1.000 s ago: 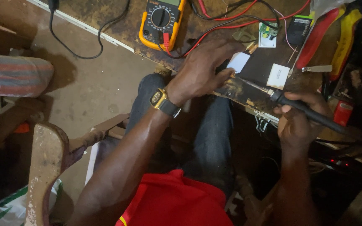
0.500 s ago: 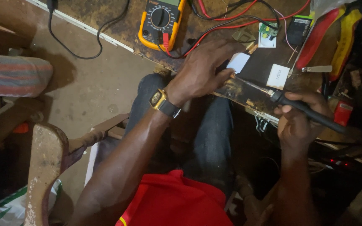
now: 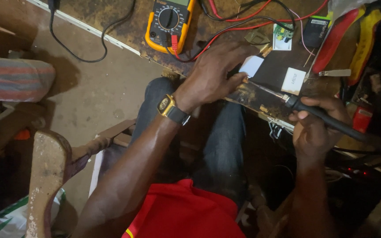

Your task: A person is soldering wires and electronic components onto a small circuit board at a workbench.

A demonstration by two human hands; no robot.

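My left hand (image 3: 217,72) rests on the worn bench edge, its fingers pinched on a small part beside a white square piece (image 3: 251,66). What the fingers pinch is too small to make out. My right hand (image 3: 316,128) grips the black handle of a soldering iron (image 3: 327,121). The iron's thin metal tip (image 3: 261,87) points left and meets my left fingertips. A gold and black wristwatch (image 3: 170,109) sits on my left wrist.
A yellow multimeter (image 3: 169,20) with red and black leads lies at the back of the bench (image 3: 111,17). A small green circuit board (image 3: 283,37), a white card (image 3: 293,81) and red and yellow pliers (image 3: 353,35) lie to the right. A wooden chair arm (image 3: 45,176) stands at lower left.
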